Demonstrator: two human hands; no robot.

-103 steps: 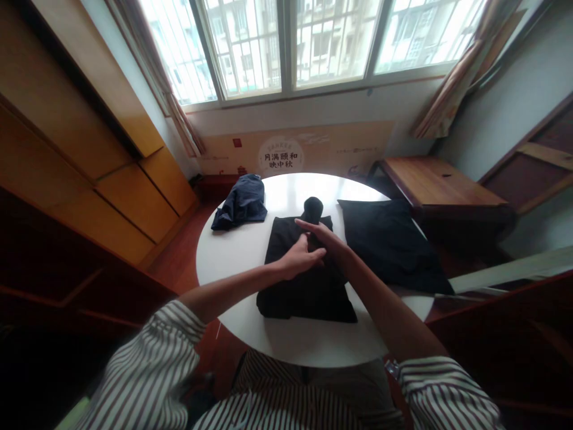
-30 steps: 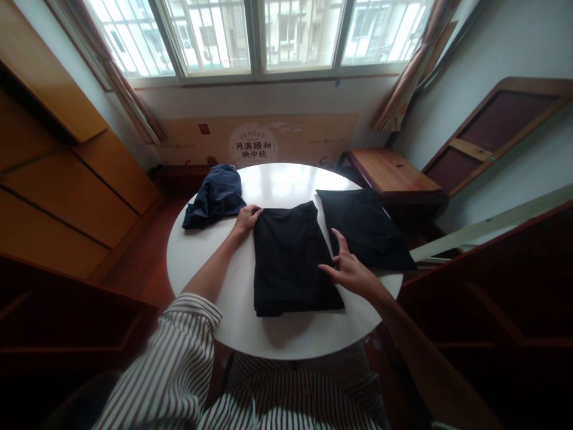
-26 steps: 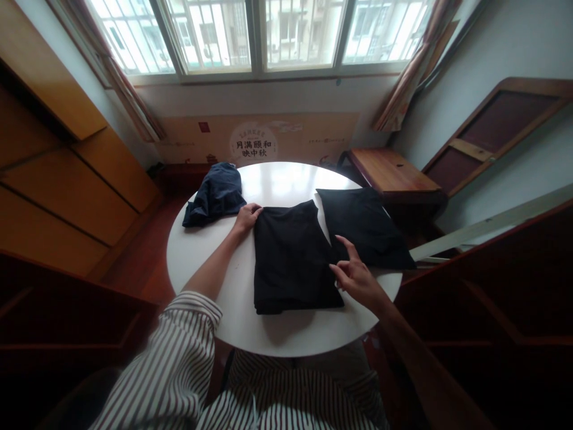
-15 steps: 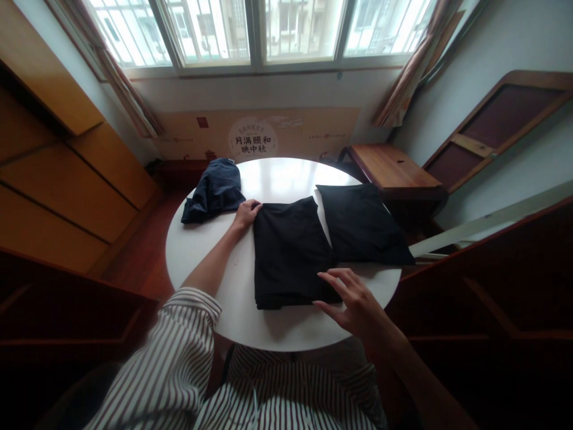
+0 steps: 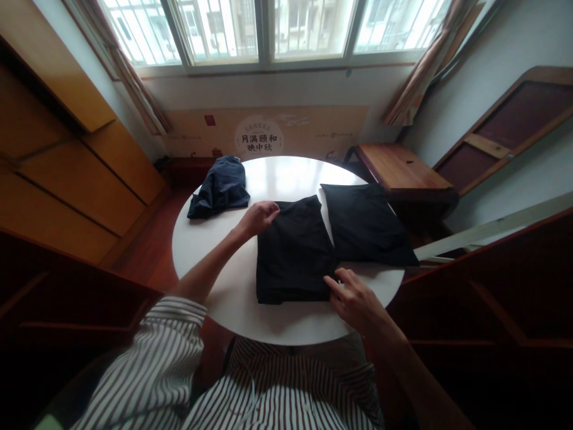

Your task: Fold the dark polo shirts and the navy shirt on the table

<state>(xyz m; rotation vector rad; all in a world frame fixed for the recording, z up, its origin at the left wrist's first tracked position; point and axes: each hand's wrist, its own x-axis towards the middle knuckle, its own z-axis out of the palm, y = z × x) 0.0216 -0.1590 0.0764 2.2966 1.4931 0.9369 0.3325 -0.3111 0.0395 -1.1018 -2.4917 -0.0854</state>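
A folded black garment (image 5: 295, 251) lies on the round white table (image 5: 233, 298) in front of me. My left hand (image 5: 261, 216) is over its far left corner, fingers pressed together; whether cloth is between them is hidden. At the near right corner, my right hand (image 5: 356, 298) has its fingers closed on the garment's edge, and the thumb is mostly hidden. A second black cloth piece (image 5: 367, 224) lies flat to the right, partly past the table's edge. Whether the two pieces are joined I cannot tell. A crumpled navy garment (image 5: 221, 186) sits at the far left.
Beyond the table at the right stands a low wooden stand (image 5: 400, 167). Dark wooden panels (image 5: 483, 310) flank me on both sides. Yellow-brown cabinets (image 5: 89, 179) line the left, and a window (image 5: 308, 30) with curtains fills the far wall.
My left hand has moved right, from the garment's far left corner to over it. My right hand, open before, has closed at the near right corner. The view has shifted slightly.
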